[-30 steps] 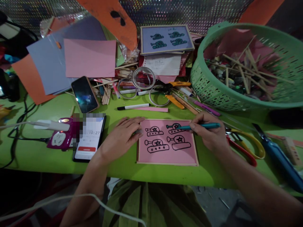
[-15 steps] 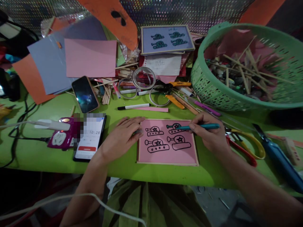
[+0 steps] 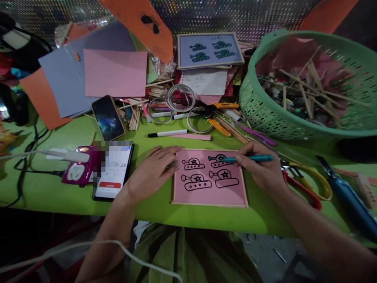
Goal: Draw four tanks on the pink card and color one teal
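Note:
A pink card (image 3: 203, 197) framed with thin pale wooden strips lies on the green table, bearing several black-outlined tank drawings with stars. My right hand (image 3: 260, 165) grips a teal marker (image 3: 256, 158), its tip on the turret of the upper right tank, whose barrel shows dark green. At the card's left edge my left hand (image 3: 156, 169) rests with fingers extended and thumb touching the frame. Something small and greyish shows by that thumb, too unclear to name.
Behind the card lie a black-capped marker (image 3: 167, 133), tape rolls (image 3: 180, 98) and a framed blue card (image 3: 210, 50). Two phones (image 3: 108, 118) and a purple socket block (image 3: 77, 169) are left. Right are a green basket (image 3: 250, 94) of sticks, scissors (image 3: 321, 182) and a blue cutter (image 3: 350, 196).
The whole view has shifted very slightly. Both hands keep their places at the card, and the marker tip stays on the same tank drawing.

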Available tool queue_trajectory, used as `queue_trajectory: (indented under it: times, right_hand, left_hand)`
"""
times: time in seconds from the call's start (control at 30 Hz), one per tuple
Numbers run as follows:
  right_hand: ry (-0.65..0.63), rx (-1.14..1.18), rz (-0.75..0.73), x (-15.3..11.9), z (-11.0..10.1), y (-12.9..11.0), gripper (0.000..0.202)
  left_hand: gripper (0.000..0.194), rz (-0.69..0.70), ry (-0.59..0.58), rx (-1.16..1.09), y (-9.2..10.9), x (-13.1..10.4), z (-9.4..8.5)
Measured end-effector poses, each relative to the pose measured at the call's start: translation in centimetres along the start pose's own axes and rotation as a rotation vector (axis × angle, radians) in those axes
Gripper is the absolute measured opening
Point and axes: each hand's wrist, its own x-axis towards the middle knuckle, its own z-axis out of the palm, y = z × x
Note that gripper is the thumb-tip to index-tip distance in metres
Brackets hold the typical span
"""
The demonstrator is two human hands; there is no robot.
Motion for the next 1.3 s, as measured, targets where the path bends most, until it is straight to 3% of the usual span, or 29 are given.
queue_trajectory:
  times: [1.0,1.3]
  right_hand:
    - [0.016,-0.011,-0.026,0.06,0.12,-0.54,0.016]
    - [0.016,-0.011,0.026,0.12,0.25,-0.78,0.017]
  left_hand:
    - [0.024,-0.019,-0.012,0.004,0.15,0.01,-0.12]
    - [0.022,-0.023,-0.019,-0.012,0.08,0.03,-0.13]
